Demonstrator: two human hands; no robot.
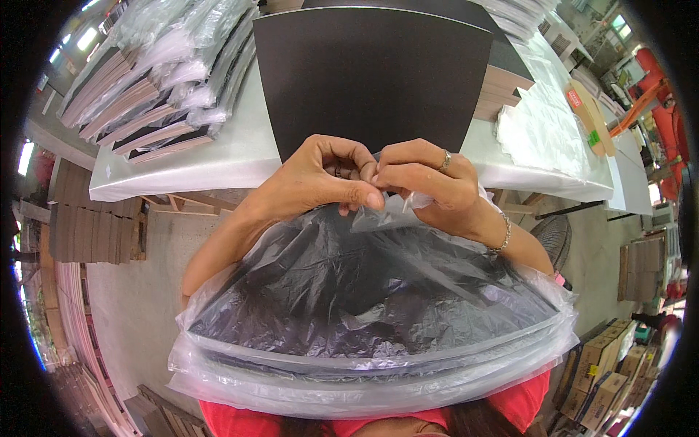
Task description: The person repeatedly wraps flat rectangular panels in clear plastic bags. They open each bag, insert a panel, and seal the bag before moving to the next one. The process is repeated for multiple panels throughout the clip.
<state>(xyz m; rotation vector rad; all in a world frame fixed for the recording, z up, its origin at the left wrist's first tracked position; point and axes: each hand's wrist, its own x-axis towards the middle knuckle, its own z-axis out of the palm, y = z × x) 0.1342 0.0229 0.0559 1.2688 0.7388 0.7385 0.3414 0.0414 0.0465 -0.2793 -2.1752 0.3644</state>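
Against my body leans a dark flat panel wrapped in a clear plastic bag, its film wrinkled and shiny. Above its upper edge my two hands meet, fingertips close together. My left hand is closed in a pinch, thumb stretched toward the right hand, at the bag's gathered film. Wearing a ring and a bracelet, my right hand also pinches the film, and a whitish bit of plastic sticks out below its fingers. Just what lies between the fingertips is partly hidden. Behind the hands, a bare black panel rests at the table.
The white-covered table runs across in front of me. Bagged panels are piled at its left. At the right lie a stack of panels, clear plastic bags and a cardboard piece. Stacked boards stand at the left; cartons at lower right.
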